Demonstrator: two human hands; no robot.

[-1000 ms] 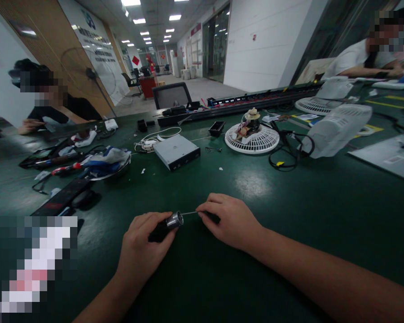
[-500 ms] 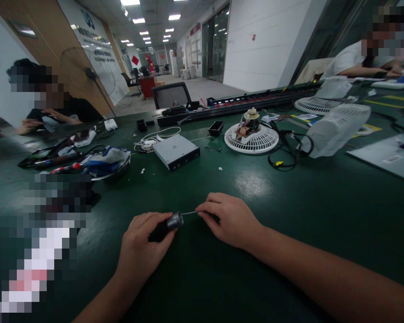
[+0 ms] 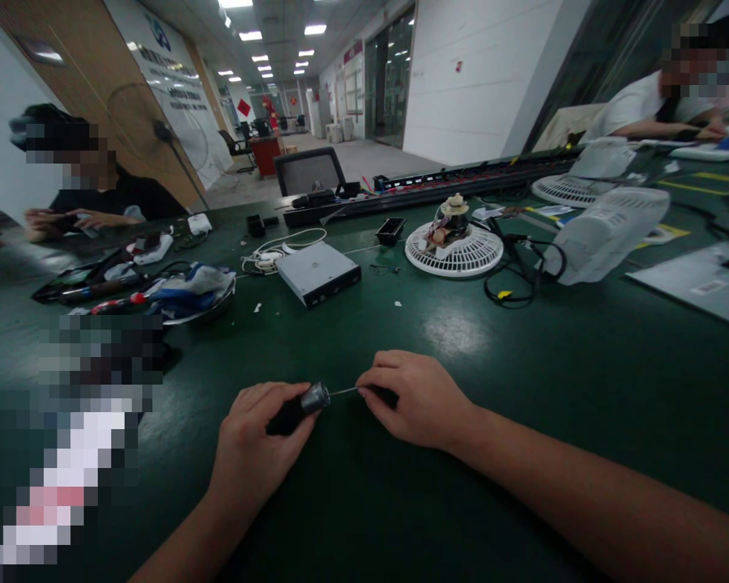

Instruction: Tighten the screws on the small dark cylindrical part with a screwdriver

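So, dark cylinder clasped in left hand; thin rod at metal end, pinched by right hand.

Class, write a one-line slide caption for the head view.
Over a green table, the left hand grips a dark, metal-ended cylinder; the right hand pinches a thin rod.

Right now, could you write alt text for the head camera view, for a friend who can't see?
Bare left fingers hold a silver-ended dark cylinder while the right fingers pinch a thin rod extending toward that end. Beyond them on the green table lie a silver-topped box and a round white grille.
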